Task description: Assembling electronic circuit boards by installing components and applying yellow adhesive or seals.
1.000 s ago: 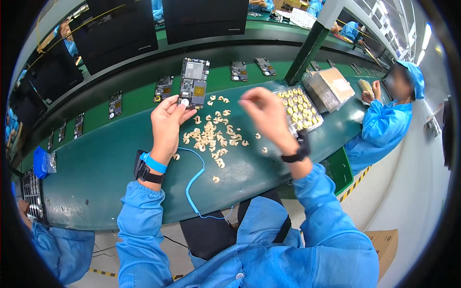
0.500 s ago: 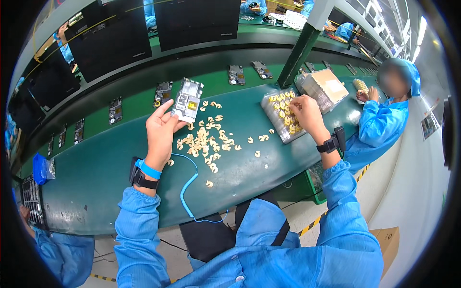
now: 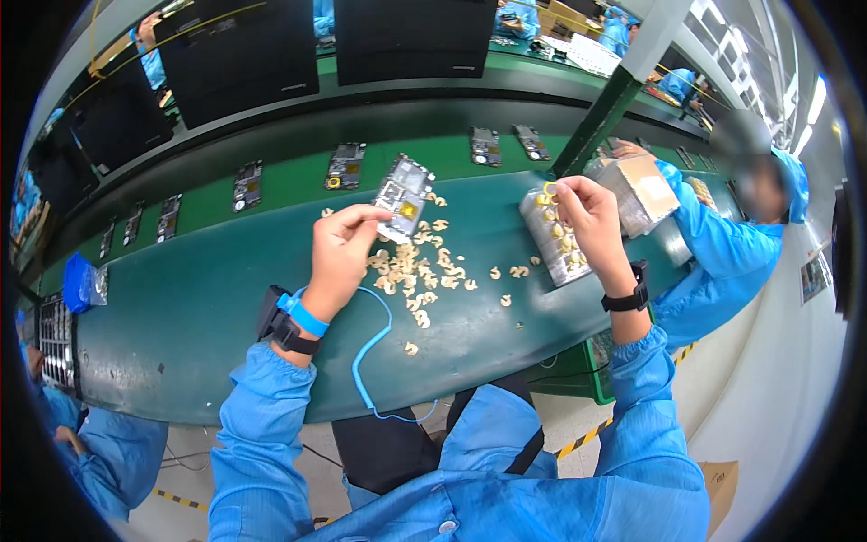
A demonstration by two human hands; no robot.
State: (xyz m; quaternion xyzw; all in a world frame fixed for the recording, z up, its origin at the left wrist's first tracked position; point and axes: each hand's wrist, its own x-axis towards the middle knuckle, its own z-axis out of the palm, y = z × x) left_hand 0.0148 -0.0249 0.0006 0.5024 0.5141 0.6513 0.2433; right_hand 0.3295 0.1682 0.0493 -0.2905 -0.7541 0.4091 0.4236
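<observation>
Holding a small circuit board (image 3: 402, 197) by its lower edge, the left hand (image 3: 341, 253) sat a bit left of the middle of the frame, fingers pinched shut on the board so it tilted up off the green bench (image 3: 181, 307). The board looked greyish with a yellow patch near its middle.

The right hand (image 3: 591, 221) was up toward the right of centre, thumb and forefinger closed narrow on one tiny yellowish ring part (image 3: 549, 190), right above a grey tray (image 3: 549, 242) filled with more of the same bits. Honestly couldn't tell if the part was touching the tray or just over it.

Between the two hands there was a loose scatter of cream-coloured small parts (image 3: 420, 271) lying on the bench, a few strays trailing toward the lower middle. A blue coiled cord (image 3: 375, 348) ran from the blue wrist strap (image 3: 305, 316) on the left wrist down off the bench edge. The right wrist had a black watch (image 3: 628, 298).

Further up the frame, a row of other boards (image 3: 345, 165) lay on the conveyor strip. A blue bag (image 3: 86, 282) sat at the far left, and another person in a blue coat (image 3: 722, 244) was at the right edge beside a cardboard box (image 3: 641, 185).
</observation>
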